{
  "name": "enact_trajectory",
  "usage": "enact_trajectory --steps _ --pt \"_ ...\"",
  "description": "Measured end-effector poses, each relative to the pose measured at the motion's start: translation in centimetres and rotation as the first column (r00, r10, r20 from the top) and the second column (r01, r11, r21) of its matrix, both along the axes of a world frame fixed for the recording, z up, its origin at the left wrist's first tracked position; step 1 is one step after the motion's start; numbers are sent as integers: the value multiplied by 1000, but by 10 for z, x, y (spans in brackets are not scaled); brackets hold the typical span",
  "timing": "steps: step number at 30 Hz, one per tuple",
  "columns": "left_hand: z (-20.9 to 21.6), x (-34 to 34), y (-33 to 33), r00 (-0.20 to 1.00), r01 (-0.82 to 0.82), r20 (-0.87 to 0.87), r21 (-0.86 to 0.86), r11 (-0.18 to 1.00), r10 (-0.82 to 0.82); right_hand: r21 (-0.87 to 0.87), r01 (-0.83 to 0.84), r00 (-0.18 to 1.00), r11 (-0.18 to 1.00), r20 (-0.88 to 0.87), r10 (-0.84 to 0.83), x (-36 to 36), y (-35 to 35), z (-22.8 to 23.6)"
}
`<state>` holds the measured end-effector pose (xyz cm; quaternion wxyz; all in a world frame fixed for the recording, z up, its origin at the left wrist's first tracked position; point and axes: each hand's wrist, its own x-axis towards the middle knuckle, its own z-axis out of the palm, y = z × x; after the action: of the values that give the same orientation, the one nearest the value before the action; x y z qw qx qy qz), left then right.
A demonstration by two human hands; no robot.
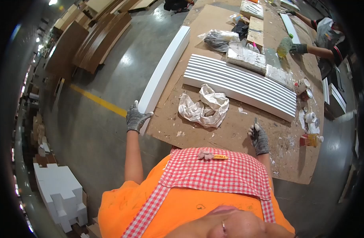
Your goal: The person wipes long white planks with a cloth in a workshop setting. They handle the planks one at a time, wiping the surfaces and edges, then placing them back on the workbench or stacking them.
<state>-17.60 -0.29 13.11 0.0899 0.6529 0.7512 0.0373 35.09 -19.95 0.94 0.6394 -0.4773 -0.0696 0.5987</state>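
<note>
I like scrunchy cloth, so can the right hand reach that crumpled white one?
Probably yes: the right hand is close to the crumpled cloth and nothing tall stands between them, but it holds a thin dark tool.

The white board [166,68] looks smooth, the rag [216,109] matt cloth.

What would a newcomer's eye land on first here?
Likely the long white board along the left edge of the table, the gloved left hand at its near end. Next, the row of white strips farther right and the crumpled pale cloth on their near side.
</note>
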Motion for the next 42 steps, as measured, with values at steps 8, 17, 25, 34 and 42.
enact_trajectory --steps 8,17,25,34,42 --pt "-20 -30 -23 980 8 200 57 998 -20 76 -473 726 878 598 340 -76 199 122" --pt "-11 -31 -30 940 -90 338 146 985 36 244 -564 233 789 964 -131 -195 431 83" --pt "-36 -30 -63 908 -163 420 327 931 12 107 -695 -216 711 912 -349 -243 462 80" --pt "-55 -37 -62 806 -262 591 311 914 30 -5 -904 -50 427 994 -94 -346 270 91" --pt "-50 -34 -56 812 -251 584 331 910 11 175 -625 36 761 980 -195 -287 377 76"
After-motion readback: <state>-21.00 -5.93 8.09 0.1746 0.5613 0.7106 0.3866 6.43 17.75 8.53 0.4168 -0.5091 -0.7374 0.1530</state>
